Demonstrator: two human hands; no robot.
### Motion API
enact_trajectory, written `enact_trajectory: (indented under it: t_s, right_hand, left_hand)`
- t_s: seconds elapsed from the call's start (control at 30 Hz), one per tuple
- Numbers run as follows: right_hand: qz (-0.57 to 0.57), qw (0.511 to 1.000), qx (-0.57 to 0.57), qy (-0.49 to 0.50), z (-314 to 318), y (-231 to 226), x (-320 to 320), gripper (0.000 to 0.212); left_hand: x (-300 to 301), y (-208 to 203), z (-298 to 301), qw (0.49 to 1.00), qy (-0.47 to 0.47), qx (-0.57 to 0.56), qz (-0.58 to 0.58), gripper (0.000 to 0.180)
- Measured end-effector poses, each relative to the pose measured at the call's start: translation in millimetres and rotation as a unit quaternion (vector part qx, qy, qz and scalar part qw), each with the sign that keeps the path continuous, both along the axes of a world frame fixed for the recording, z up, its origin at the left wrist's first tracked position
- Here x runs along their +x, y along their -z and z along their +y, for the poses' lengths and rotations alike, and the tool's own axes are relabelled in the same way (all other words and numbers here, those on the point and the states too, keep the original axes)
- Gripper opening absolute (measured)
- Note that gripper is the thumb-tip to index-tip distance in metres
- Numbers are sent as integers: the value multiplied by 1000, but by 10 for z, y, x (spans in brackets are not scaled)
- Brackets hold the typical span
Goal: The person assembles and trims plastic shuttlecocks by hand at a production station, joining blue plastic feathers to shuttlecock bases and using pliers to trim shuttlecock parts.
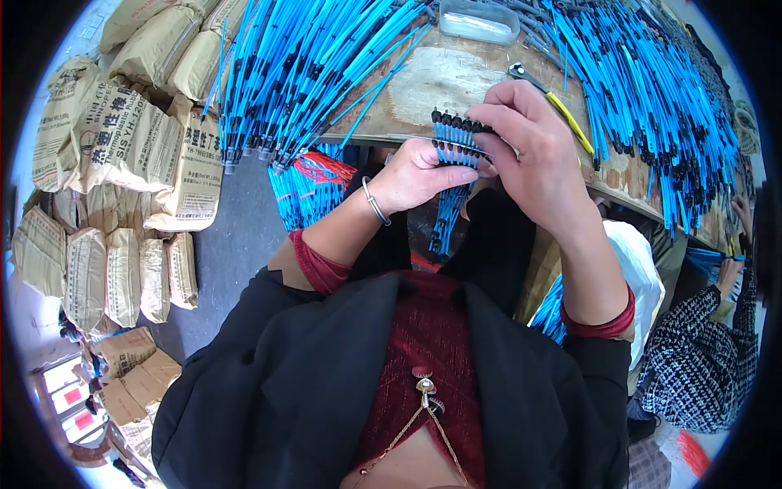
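Note:
A small fanned bundle of thin blue plastic sticks with black fittings (pixel 458 145) is upright in front of me at the table's near edge. My left hand (pixel 414 178) is closed round it from the left, its thumb lying across the front. From the right, my right hand (pixel 533 143) has its fingers curled against the bundle's upper side, near the black ends. A thin pale strip or wire crosses the sticks between both hands; its ends are hidden. Below my left hand, the sticks' narrow lower ends (pixel 444 224) hang down.
Large piles of similar blue sticks lie on the table's left (pixel 314 61) and right (pixel 639 90). Yellow-handled pliers (pixel 570 121) and a clear plastic tray (pixel 479 23) sit between them. Paper sacks (pixel 122 134) are stacked at left. Another person (pixel 705 350) works at right.

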State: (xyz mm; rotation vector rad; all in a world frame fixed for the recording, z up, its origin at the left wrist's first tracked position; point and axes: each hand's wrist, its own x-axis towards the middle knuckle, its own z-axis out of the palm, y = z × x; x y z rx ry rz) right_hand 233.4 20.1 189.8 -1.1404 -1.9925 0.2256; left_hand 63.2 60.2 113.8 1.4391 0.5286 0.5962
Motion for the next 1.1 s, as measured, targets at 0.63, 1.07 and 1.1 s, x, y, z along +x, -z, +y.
enact_trajectory:
  t_s: [0.63,1.07,1.1]
  right_hand:
    - [370,897,-34,-240,-946,-560,137,27]
    - [362,818,-138,-425,-1548,-1005,179,13]
    - [366,808,-151,-436,-1473,-1014,-47,12]
  left_hand:
    - [194,2,26,999,-28,5,-39,17]
    - [95,-24,-76,994,-37,-20,-101,18]
    - [70,-18,-110,994,-40,-18,-100,18]
